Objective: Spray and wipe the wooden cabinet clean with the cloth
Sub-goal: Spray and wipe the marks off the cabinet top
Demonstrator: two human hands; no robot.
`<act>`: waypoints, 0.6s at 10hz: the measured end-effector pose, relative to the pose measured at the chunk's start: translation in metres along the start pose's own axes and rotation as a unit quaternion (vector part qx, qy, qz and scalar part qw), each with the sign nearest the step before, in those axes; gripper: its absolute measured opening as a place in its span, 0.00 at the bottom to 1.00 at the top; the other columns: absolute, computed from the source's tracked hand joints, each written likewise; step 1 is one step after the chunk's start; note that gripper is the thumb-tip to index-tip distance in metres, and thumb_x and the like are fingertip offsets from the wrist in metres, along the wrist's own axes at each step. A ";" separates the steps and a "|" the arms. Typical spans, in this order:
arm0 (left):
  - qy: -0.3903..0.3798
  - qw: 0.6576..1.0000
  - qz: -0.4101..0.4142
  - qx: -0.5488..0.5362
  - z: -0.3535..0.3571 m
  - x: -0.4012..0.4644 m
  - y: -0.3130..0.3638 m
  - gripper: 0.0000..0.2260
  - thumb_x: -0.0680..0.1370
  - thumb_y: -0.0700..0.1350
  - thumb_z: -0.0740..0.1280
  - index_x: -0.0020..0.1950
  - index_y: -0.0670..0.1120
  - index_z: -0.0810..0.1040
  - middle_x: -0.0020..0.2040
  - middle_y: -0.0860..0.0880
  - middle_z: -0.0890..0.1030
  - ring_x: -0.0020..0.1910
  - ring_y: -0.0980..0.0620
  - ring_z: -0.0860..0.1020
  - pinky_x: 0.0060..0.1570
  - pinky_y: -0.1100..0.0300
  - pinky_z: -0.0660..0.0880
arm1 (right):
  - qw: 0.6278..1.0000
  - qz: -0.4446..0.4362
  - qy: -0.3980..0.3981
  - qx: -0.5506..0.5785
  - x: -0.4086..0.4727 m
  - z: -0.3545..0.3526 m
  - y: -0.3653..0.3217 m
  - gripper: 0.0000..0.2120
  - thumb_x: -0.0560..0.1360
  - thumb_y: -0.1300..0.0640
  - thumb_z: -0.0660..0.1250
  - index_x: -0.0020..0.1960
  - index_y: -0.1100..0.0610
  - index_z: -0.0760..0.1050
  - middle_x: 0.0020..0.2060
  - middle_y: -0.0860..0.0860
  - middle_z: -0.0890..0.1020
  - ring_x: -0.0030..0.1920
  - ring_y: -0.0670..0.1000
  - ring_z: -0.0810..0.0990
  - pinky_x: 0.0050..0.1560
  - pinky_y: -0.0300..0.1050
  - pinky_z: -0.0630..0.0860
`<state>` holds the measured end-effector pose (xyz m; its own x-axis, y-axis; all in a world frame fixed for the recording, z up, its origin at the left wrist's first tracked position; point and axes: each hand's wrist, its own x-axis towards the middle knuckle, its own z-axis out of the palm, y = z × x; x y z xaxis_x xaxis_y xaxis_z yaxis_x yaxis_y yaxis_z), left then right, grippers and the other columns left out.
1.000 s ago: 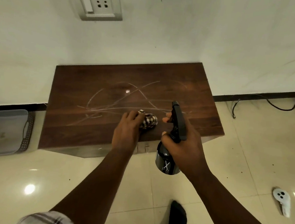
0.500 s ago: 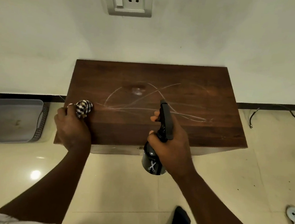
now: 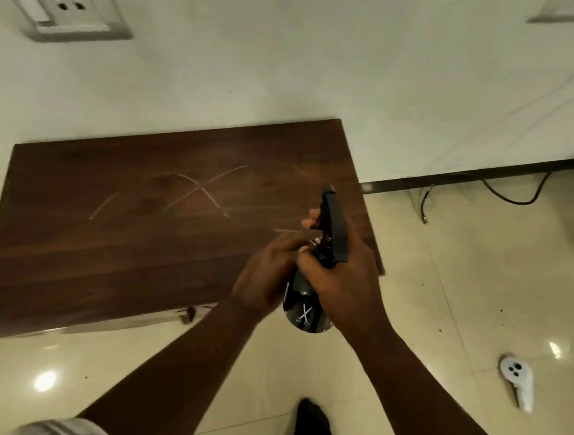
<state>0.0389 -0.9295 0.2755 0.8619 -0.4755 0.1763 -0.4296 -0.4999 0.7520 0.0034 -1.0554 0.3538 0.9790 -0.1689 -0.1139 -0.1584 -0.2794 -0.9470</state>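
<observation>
The right hand (image 3: 342, 280) is closed around the stiff, smooth-looking spray bottle (image 3: 306, 308) at its neck, above the cabinet (image 3: 105, 237); the left hand (image 3: 267, 277) beside it looks curled, its grasp unclear.

A white wall socket (image 3: 60, 0) is mounted up top left. A black cable (image 3: 507, 197) is trailed along the glossy tiled floor (image 3: 479, 284), and a small white gadget (image 3: 518, 381), maybe a controller, is left lying near the right edge.

Dark wooden cabinet (image 3: 104, 254) on glossy tiled floor (image 3: 478, 301); pale streaks (image 3: 198, 189) across its top
</observation>
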 end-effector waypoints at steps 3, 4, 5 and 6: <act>0.127 0.946 -0.141 0.264 -0.012 0.085 -0.033 0.16 0.77 0.40 0.64 0.65 0.47 0.73 0.63 0.43 0.72 0.61 0.43 0.71 0.53 0.49 0.73 | 1.000 -0.002 0.014 -0.005 0.016 -0.057 0.021 0.17 0.69 0.56 0.70 0.55 0.41 0.74 0.49 0.41 0.81 0.51 0.43 0.81 0.48 0.29 0.76; 0.195 0.885 -0.303 0.296 -0.078 0.075 -0.085 0.14 0.77 0.36 0.61 0.62 0.43 0.73 0.63 0.37 0.70 0.61 0.35 0.70 0.51 0.41 0.73 | 1.000 -0.004 -0.024 -0.003 0.017 -0.049 0.024 0.16 0.69 0.54 0.69 0.57 0.46 0.73 0.47 0.48 0.81 0.49 0.48 0.80 0.48 0.32 0.78; 0.227 0.824 -0.363 0.372 -0.125 -0.013 -0.119 0.08 0.76 0.36 0.63 0.54 0.44 0.70 0.57 0.36 0.70 0.56 0.31 0.72 0.45 0.38 0.74 | 0.999 0.003 -0.040 -0.006 0.020 -0.035 0.020 0.19 0.67 0.51 0.67 0.58 0.44 0.73 0.49 0.47 0.80 0.50 0.47 0.79 0.47 0.30 0.76; 0.156 0.856 -0.388 0.306 -0.234 -0.092 -0.204 0.09 0.76 0.37 0.62 0.55 0.43 0.71 0.58 0.36 0.71 0.57 0.32 0.72 0.48 0.39 0.74 | 0.998 -0.017 -0.053 -0.003 0.023 -0.016 0.017 0.19 0.68 0.53 0.68 0.58 0.48 0.74 0.48 0.49 0.80 0.51 0.48 0.78 0.49 0.29 0.75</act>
<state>0.1101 -0.6144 0.2545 0.9408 0.3388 0.0074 0.3250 -0.9083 0.2635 0.0212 -1.0789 0.3397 0.9918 -0.0582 -0.1138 -0.1258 -0.2896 -0.9489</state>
